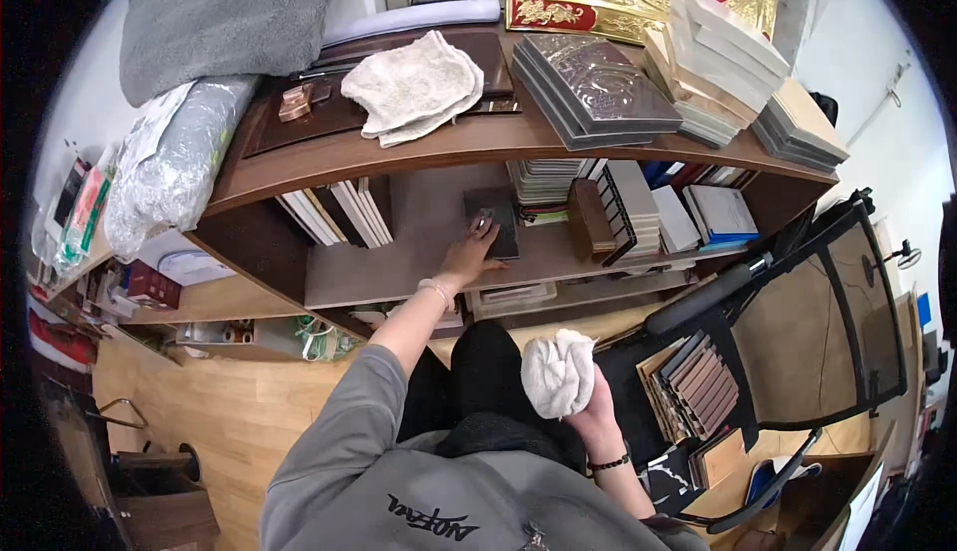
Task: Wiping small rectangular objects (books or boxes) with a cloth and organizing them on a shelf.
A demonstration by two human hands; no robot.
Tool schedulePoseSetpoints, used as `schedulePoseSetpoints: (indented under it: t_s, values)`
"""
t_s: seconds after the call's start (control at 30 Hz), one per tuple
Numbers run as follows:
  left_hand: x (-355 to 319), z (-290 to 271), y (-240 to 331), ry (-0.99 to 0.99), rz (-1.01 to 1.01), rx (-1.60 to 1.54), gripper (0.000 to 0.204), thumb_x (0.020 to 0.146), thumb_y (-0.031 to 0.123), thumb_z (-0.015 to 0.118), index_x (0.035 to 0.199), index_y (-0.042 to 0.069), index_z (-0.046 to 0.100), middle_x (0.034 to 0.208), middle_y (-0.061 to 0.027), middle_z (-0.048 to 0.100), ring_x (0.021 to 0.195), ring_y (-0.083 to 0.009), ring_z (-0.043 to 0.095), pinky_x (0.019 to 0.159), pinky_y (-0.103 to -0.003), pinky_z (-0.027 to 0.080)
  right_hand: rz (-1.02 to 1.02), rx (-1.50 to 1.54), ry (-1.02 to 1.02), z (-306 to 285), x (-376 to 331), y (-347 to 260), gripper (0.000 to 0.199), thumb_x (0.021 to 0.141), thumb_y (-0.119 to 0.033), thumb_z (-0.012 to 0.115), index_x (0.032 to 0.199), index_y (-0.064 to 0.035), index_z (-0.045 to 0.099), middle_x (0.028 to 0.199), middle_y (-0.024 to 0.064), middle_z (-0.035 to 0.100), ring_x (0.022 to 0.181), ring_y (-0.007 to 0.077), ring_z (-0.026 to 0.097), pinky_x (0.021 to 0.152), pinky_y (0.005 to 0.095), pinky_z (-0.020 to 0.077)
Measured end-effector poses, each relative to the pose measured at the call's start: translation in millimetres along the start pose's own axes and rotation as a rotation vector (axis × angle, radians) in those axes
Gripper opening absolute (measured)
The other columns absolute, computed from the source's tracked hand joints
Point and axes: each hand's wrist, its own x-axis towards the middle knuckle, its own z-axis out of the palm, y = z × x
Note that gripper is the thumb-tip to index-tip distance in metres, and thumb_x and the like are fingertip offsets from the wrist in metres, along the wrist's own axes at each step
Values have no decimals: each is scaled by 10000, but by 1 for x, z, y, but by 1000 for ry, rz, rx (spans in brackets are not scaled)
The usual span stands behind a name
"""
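L hand (469, 252) lay flat, fingers spread, on a dark square tile (492, 220) near the shelf (399, 262) back. R hand (588, 407) gripped a crumpled white cloth (558, 372).

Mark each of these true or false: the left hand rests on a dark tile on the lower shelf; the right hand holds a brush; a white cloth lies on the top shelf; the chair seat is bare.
1. The left hand rests on a dark tile on the lower shelf: true.
2. The right hand holds a brush: false, it grips a bunched white cloth.
3. A white towel lies on the top shelf: true.
4. The chair seat is bare: false, ribbed sample boards lie on it.
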Motion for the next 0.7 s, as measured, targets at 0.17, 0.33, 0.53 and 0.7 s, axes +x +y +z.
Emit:
schedulePoseSetpoints:
  t_s: [0.17, 0.33, 0.53, 0.7]
  values:
    - [-15, 7, 18, 165, -266, 14, 778, 818, 491, 586, 1415, 86, 295, 1492, -119, 212, 1383, -323, 142, 1098, -433, 244, 4, -64, 24, -12, 9, 6, 372, 958, -254, 398, 1240, -26, 481, 1215, 122, 557, 1120, 252, 533, 976, 388, 422]
    - [-4, 19, 13, 165, -241, -206, 658, 843, 432, 582, 1362, 73, 397, 1469, -151, 258, 1353, -356, 216, 1083, -433, 270, 15, -132, 48, -17, 20, 3, 364, 957, -246, 404, 1239, -30, 480, 1193, 112, 568, 1093, 245, 547, 949, 384, 439]
    - [44, 16, -11, 333, -238, -100, 571, 800, 331, 637, 1275, 52, 489, 1389, -176, 373, 1268, -386, 353, 1028, -424, 346, -3, -196, 83, -18, 24, 11, 362, 957, -246, 407, 1239, -33, 482, 1182, 109, 573, 1067, 241, 557, 932, 379, 446]
    - [60, 14, -19, 321, -229, -62, 570, 776, 306, 659, 1258, 47, 499, 1363, -172, 410, 1236, -388, 398, 1004, -419, 373, 29, -245, 121, -12, 26, 12, 366, 956, -258, 413, 1234, -32, 486, 1178, 109, 574, 1062, 239, 557, 927, 370, 447]
